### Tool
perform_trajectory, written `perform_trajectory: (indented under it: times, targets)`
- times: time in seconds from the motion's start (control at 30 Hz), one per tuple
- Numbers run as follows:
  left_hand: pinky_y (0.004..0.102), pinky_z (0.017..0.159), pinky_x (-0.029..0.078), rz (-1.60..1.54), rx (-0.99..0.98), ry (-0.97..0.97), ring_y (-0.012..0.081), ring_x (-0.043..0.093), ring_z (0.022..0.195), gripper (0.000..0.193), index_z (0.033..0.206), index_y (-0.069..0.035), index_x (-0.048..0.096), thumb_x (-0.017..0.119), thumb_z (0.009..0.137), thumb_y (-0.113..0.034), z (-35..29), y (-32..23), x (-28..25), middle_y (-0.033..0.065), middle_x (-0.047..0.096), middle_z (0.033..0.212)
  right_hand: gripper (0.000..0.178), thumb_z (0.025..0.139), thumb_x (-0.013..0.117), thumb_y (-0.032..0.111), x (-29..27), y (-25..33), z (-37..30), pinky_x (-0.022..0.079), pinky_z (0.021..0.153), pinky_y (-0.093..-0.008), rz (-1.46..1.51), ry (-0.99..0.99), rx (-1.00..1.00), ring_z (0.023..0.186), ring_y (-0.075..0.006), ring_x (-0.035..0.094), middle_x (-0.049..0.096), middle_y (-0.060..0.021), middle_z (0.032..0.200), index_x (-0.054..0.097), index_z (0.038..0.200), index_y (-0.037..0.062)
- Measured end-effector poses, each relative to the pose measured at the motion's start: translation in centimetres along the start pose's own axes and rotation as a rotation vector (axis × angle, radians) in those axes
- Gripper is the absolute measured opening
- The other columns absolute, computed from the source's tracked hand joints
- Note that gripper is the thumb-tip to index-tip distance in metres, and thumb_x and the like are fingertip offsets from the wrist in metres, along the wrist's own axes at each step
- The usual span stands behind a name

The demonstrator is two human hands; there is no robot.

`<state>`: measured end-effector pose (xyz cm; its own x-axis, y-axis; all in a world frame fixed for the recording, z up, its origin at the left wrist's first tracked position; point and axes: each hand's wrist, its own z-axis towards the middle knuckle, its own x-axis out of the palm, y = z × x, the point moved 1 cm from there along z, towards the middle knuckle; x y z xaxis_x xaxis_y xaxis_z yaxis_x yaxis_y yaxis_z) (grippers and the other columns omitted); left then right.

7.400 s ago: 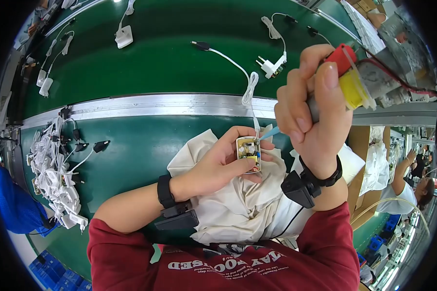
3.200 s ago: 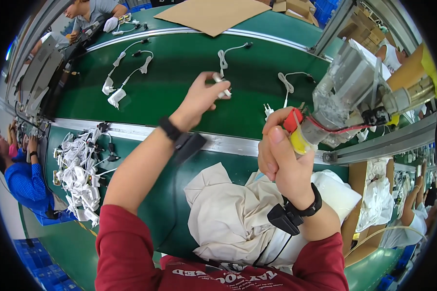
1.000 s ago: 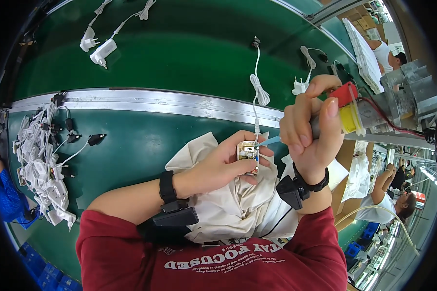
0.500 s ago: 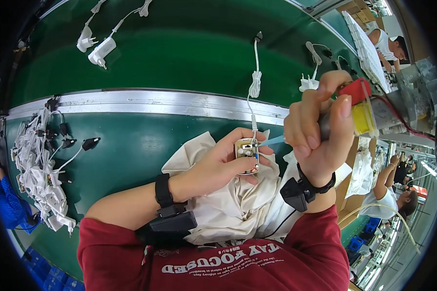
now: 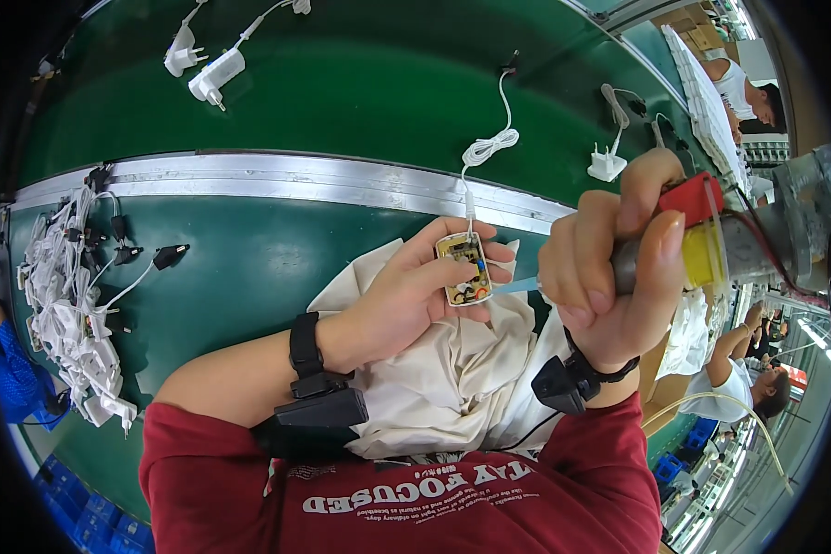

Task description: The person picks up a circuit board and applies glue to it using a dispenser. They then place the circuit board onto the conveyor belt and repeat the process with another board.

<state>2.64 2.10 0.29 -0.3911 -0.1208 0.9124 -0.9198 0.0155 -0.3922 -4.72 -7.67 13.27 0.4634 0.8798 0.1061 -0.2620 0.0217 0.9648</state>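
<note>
An opened white adapter (image 5: 472, 252), its circuit board facing up, is held above the table (image 5: 240, 268), near the far edge, by the left hand (image 5: 406, 288); the grip is closed around its sides, with the thumb laid across the board. A white cable (image 5: 491, 147) is led from its top end over the metal rail (image 5: 249, 174) along the table's far edge, onto the green surface (image 5: 342, 120) beyond. By the right hand (image 5: 609, 263) a grey tool (image 5: 744, 249) with red and yellow parts is held, the grip wrapped around its body. Its pale blue tip (image 5: 519, 286) is pointed at the adapter's lower right side; whether it is touched cannot be told. Beneath the left hand a cream cloth (image 5: 452, 374) is bunched. Toward the table's left edge white adapters and cords are heaped in a pile (image 5: 74, 309).
</note>
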Motion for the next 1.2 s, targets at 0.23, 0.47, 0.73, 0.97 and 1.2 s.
perform_trajectory:
  times: [0.23, 0.47, 0.73, 0.97, 1.2]
  targets:
    - [0.0336, 0.078, 0.054, -0.023, 0.006, 0.008, 0.0209, 0.054, 0.11, 0.035, 0.126, -0.007, 0.04, 0.042, 0.091, -0.006, -0.08, 0.03, -0.06, 0.0132, 0.052, 0.122, 0.032, 0.097, 0.042, 0.039, 0.23, 0.04, 0.09, 0.024, 0.032, -0.0216, -0.045, 0.002, -0.007, 0.032, -0.007, 0.029, 0.034, 0.0011, 0.046, 0.032, 0.086, 0.0105]
    - [0.0342, 0.078, 0.054, -0.026, 0.008, 0.013, 0.0212, 0.053, 0.112, 0.035, 0.127, -0.007, 0.04, 0.042, 0.092, -0.008, -0.16, -0.02, 0.17, 0.0132, 0.052, 0.123, 0.031, 0.096, 0.044, 0.038, 0.1, 0.31, 0.17, 0.025, 0.033, -0.0216, -0.053, 0.01, -0.001, 0.033, -0.0071, 0.03, 0.034, 0.0011, 0.047, 0.032, 0.088, 0.0102]
    - [0.0405, 0.09, 0.05, -0.199, -0.035, 0.076, 0.0207, 0.051, 0.116, 0.034, 0.127, -0.007, 0.039, 0.045, 0.094, -0.015, 0.06, -0.18, 0.59, 0.0117, 0.05, 0.125, 0.032, 0.096, 0.044, 0.039, 0.41, 0.23, -0.09, 0.027, 0.035, -0.0214, -0.071, 0.036, 0.009, 0.035, -0.007, 0.032, 0.036, 0.0012, 0.049, 0.033, 0.093, 0.0092]
    - [0.0428, 0.094, 0.048, -0.222, -0.053, 0.102, 0.0199, 0.048, 0.12, 0.034, 0.127, -0.007, 0.039, 0.045, 0.095, -0.016, 0.19, 0.0, 0.56, 0.0106, 0.049, 0.126, 0.033, 0.095, 0.045, 0.04, 0.26, -0.24, 0.08, 0.026, 0.035, -0.0214, 0.029, 0.079, -0.004, 0.035, -0.0067, 0.032, 0.036, 0.0013, 0.049, 0.033, 0.091, 0.0096]
    - [0.0427, 0.094, 0.048, -0.246, -0.052, 0.093, 0.0201, 0.049, 0.119, 0.033, 0.126, -0.007, 0.039, 0.046, 0.095, -0.017, 0.18, -0.05, 0.61, 0.0107, 0.049, 0.125, 0.032, 0.096, 0.044, 0.04, 0.52, -0.26, 0.08, 0.026, 0.035, -0.0212, 0.012, 0.06, 0.001, 0.035, -0.0068, 0.032, 0.035, 0.0017, 0.048, 0.035, 0.094, 0.0092]
